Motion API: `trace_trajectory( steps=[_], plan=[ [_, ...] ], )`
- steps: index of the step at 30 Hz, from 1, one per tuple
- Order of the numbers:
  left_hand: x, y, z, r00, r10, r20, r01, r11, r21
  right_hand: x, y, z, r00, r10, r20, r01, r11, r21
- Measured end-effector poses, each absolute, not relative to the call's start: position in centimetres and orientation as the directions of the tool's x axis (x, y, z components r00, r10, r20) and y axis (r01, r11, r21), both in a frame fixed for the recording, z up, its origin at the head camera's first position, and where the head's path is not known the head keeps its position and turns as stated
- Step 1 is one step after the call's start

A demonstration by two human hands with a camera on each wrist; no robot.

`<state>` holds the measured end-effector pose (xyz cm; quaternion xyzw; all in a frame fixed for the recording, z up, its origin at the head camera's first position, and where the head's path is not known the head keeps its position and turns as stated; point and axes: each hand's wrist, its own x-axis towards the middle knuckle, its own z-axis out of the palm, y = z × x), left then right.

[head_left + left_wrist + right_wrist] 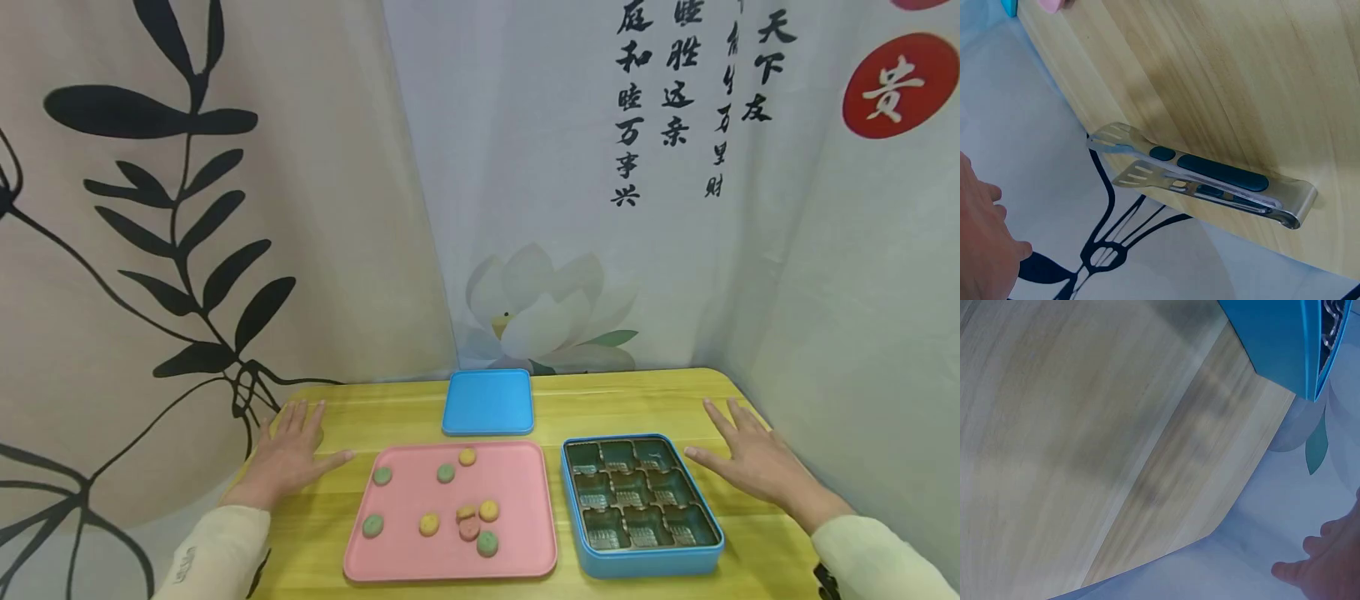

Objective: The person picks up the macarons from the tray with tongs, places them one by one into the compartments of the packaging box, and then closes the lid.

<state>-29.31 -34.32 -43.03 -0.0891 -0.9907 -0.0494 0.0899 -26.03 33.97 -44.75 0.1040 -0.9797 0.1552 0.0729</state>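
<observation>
My left hand (288,454) is held with fingers spread at the table's left side, holding nothing. Below it in the left wrist view, metal tongs (1222,178) with dark grip pads lie near the table edge; in the head view my sleeve mostly hides them. On the right, my right hand (757,458) is spread beside a blue tin (652,562), apart from it and holding nothing. Inside the tin sits a dark plastic insert (632,490) with several compartments. Several small green, yellow and pink cookies (487,544) lie on a pink tray (517,475) between the hands.
A blue lid (489,402) lies flat at the back of the wood-grain table (615,404), behind the pink tray. Printed cloth (337,208) with plants and writing hangs behind and beside the table.
</observation>
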Motion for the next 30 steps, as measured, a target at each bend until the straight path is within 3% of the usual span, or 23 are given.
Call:
trace_trajectory(
  steps=[15,30],
  plan=[
    [-28.6,-34.6,-42.4,-0.967,0.163,0.194,0.197,0.965,0.173,-24.4,33.3,-45.3,-0.963,-0.222,0.156,-0.267,0.875,-0.404],
    [-28.4,-35.4,-43.3,-0.975,0.113,0.19,0.166,0.942,0.29,-23.5,32.9,-46.2,-0.961,-0.263,0.092,-0.264,0.759,-0.595]
  ],
)
